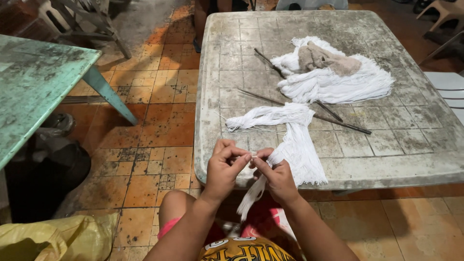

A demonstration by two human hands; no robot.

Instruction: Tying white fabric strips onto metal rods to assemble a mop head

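Note:
My left hand (pixel 223 169) and my right hand (pixel 275 174) meet just in front of the near edge of a worn grey plastic table (pixel 386 166). Both pinch white strands between thumb and fingertips. The strands belong to a bundle of white string (pixel 295 140) that drapes off the table edge and hangs down past my right hand. A larger heap of white string (pixel 333 79) lies farther back on the table, with a beige cloth (pixel 326 59) on top of it. Two thin dark sticks (pixel 338 123) lie crossed under the heaps.
A green painted table (pixel 34 87) stands at the left over orange floor tiles. A yellow plastic bag (pixel 58 237) lies at the lower left, beside a dark bundle (pixel 43 179). White plastic chairs (pixel 447 87) stand at the right. Another person's legs (pixel 203 24) show beyond the table.

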